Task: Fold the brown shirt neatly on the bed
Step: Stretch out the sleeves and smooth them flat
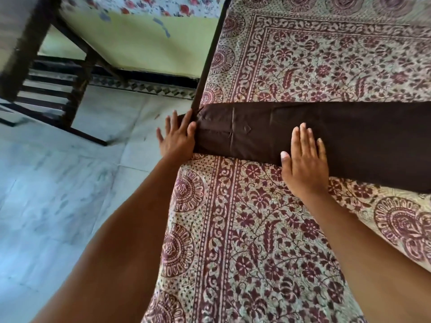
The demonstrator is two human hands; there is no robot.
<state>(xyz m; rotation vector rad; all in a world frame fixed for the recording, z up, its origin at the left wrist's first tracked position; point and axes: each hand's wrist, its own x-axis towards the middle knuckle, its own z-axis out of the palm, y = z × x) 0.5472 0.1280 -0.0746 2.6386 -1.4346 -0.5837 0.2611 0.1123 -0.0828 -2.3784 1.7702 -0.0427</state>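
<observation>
The brown shirt lies across the bed as a long narrow folded strip, running from the bed's left edge off the right side of the view. My left hand sits at the strip's left end by the bed's edge, fingers straight, thumb on the cloth. My right hand lies flat, palm down, on the near edge of the strip with fingers spread and straight.
The bed carries a maroon and cream floral printed cover. Left of it is a pale tiled floor. A dark wooden chair or table frame stands at the upper left, near a yellow-green wall.
</observation>
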